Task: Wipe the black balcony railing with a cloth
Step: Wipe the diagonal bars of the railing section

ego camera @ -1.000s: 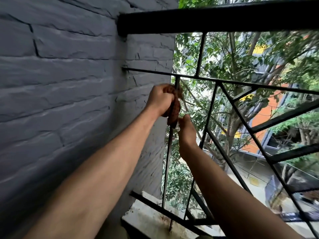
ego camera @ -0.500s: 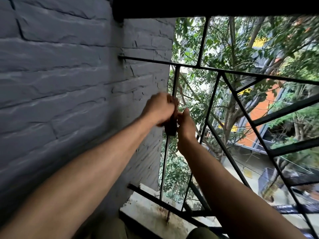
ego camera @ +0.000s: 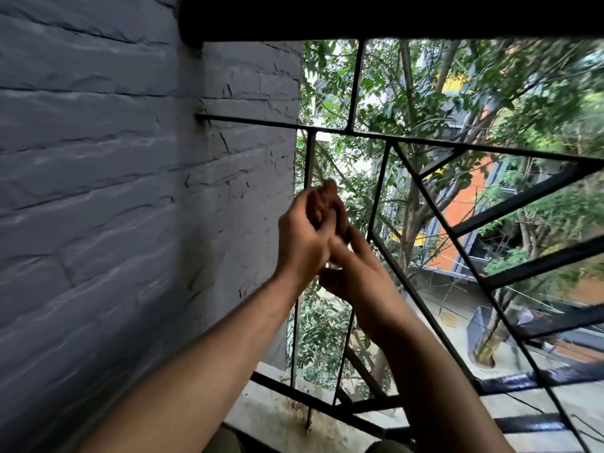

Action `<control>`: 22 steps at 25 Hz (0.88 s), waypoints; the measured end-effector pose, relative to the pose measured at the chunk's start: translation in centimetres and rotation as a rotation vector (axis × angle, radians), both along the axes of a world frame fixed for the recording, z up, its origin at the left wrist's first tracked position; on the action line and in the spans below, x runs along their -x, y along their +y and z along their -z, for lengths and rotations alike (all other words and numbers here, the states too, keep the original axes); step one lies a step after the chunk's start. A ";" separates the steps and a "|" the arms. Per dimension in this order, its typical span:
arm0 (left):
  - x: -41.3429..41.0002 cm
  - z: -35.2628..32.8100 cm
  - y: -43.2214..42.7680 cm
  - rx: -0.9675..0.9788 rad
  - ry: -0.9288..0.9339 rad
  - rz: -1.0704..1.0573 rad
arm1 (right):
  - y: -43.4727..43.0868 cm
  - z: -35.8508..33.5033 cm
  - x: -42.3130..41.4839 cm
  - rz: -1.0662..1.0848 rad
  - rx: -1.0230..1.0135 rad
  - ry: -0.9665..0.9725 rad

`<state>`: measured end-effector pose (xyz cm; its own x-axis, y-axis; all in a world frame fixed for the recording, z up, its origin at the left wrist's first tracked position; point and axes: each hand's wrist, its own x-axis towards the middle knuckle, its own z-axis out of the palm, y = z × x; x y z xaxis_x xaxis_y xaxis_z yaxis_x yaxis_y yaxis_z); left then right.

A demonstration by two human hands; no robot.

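The black balcony railing [ego camera: 379, 138] spans the view, with a thick top rail and thin bars. My left hand [ego camera: 302, 238] grips a bunched brown cloth [ego camera: 325, 202] just in front of the leftmost vertical bar [ego camera: 310, 158], about halfway up it. My right hand [ego camera: 354, 273] sits directly below and to the right, its fingers stretched up against the cloth's lower end and my left hand. I cannot tell whether the cloth wraps the bar, because the hands cover that stretch.
A grey painted brick wall [ego camera: 130, 191] stands close on the left, where the railing is fixed. A concrete ledge [ego camera: 271, 416] runs under the bottom rail. Beyond the bars are trees and a street far below.
Both hands and the cloth slid down the leftmost bar, then came back up a little. My right hand moved in against my left. The camera tilted slightly.
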<state>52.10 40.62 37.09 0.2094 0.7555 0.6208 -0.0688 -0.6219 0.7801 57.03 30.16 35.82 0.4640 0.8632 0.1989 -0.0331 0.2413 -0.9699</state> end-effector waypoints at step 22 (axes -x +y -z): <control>-4.8 2.3 -1.3 0.238 -0.097 0.342 | -0.2 5.5 -7.1 0.406 0.032 -0.921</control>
